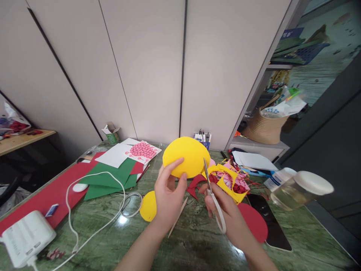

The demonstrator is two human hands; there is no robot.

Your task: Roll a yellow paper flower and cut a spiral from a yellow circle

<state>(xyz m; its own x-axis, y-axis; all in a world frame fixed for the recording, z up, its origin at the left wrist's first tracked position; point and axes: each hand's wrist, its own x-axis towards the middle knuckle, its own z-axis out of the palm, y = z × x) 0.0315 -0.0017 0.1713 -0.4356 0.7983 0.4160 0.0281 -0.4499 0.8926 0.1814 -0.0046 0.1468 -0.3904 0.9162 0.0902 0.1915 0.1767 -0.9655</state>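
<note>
Above the green marbled table, my left hand point(170, 192) pinches a yellow paper disc point(187, 152) by its lower left part, thumb and index finger on the near face. My right hand point(221, 205) is closed around white-handled scissors point(209, 186). Their blades point up at the disc's right edge; whether they touch it I cannot tell. A smaller yellow disc point(148, 207) lies left of my left wrist, and a red disc point(253, 222) rests partly behind my right forearm. Between the hands, a pale wooden stick point(178, 217) lies on the table.
Paper scraps point(231, 178) in yellow, pink and red are heaped behind my right hand. A dark phone point(269, 222) and a lidded jar point(300, 190) stand to the right. Green sheets point(109, 180), a white cable point(93, 175) and a white charger point(29, 237) occupy the left.
</note>
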